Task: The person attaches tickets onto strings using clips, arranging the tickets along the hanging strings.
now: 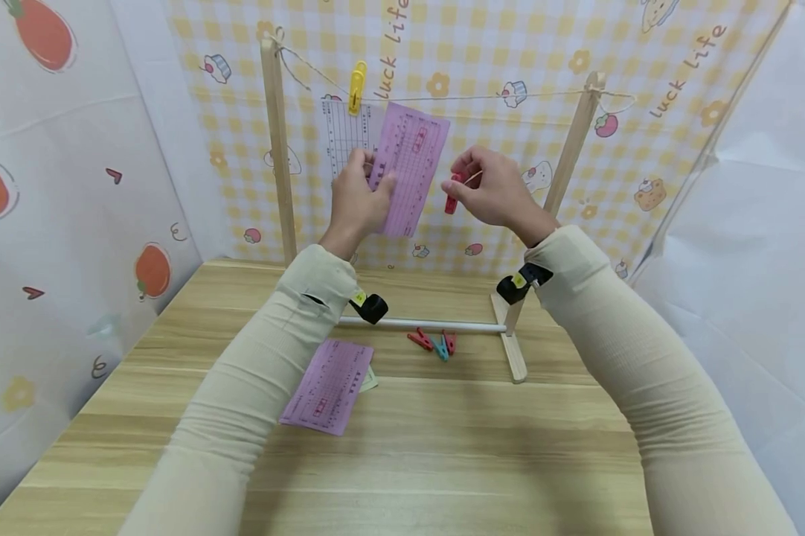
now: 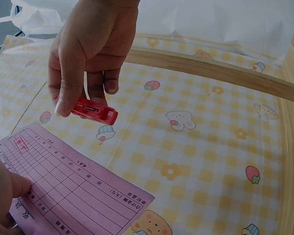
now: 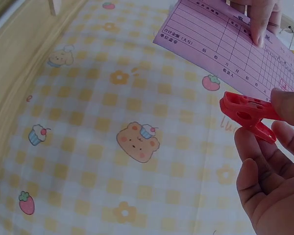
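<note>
My left hand (image 1: pixel 360 195) pinches a pink printed receipt slip (image 1: pixel 412 175) between thumb and fingers, its top edge just under the string (image 1: pixel 483 97). To the right of the slip, my right hand (image 1: pixel 499 187) holds a red clothespin (image 1: pixel 451 195) by thumb and fingers. In the right wrist view the red clothespin (image 3: pixel 247 111) points toward the slip (image 3: pixel 220 39), with a gap between them. A yellow clothespin (image 1: pixel 357 88) on the string holds a white ruled sheet (image 1: pixel 344 134), partly hidden behind my left hand and the pink slip.
Two wooden posts (image 1: pixel 278 149) carry the string, with a pale rod (image 1: pixel 436 325) low between them. On the wooden table (image 1: pixel 443 461) lie another pink slip (image 1: pixel 329 387), partly over a pale green paper (image 1: pixel 370 380), and several clothespins (image 1: pixel 440 347). Behind hangs a checked cloth (image 1: pixel 469 45).
</note>
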A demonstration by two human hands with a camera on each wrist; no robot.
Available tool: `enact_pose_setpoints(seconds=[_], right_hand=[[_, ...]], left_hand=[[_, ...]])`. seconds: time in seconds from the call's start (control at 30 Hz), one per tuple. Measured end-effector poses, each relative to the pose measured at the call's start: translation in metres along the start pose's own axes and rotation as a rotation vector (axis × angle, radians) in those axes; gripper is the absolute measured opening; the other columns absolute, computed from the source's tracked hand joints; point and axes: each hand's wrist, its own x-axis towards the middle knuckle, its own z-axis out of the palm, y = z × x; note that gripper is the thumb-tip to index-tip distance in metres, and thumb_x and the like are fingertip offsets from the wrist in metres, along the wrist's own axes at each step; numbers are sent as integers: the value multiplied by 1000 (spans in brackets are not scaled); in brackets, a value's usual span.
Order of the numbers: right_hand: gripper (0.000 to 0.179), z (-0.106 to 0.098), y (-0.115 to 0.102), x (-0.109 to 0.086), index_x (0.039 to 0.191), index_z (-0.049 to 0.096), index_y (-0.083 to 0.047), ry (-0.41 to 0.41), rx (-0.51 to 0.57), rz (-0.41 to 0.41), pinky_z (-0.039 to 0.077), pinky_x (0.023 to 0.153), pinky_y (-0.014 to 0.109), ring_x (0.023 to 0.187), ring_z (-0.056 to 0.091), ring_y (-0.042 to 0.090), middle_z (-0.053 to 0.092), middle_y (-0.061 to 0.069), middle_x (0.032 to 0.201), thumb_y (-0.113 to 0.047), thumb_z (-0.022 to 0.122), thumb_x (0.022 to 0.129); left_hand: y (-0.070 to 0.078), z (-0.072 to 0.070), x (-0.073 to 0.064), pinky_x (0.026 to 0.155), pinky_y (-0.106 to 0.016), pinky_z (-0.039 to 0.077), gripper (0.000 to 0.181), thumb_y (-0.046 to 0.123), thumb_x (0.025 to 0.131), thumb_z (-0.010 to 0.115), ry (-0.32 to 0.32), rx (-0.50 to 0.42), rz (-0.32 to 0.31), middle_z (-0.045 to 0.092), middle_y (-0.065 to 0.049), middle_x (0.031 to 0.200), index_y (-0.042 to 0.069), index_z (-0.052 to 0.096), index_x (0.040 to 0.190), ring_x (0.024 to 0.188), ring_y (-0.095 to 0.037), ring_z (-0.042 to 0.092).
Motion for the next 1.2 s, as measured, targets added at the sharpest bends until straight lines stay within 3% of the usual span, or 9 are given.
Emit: enact_pose_setpoints(seconds=[0.53, 1.07, 1.2], right_hand=[[24, -16, -20, 16, 109, 60, 0, 58, -1, -18, 52, 81, 33, 98, 65, 25, 64, 12, 106, -18, 62, 93], [30, -29, -48, 27, 118, 58, -2, 122, -20, -53, 52, 83, 27, 99, 65, 18, 63, 7, 113, -20, 63, 94], [31, -31, -52, 31, 120, 56, -2, 155, -2, -94, 50, 81, 25, 99, 64, 18, 61, 7, 113, -17, 63, 94]], left_hand=[[8, 5, 5, 79, -28, 52, 29, 20, 98, 59, 50, -53, -24, 64, -10, 120, 7, 48, 121, 98, -20, 63], [5, 12, 9, 77, -26, 52, 29, 21, 98, 59, 72, -110, -60, 64, -10, 120, 7, 47, 120, 96, -18, 63], [3, 14, 10, 77, -27, 53, 28, 21, 98, 59, 75, -122, -64, 65, -10, 118, 7, 47, 119, 95, -18, 63]])
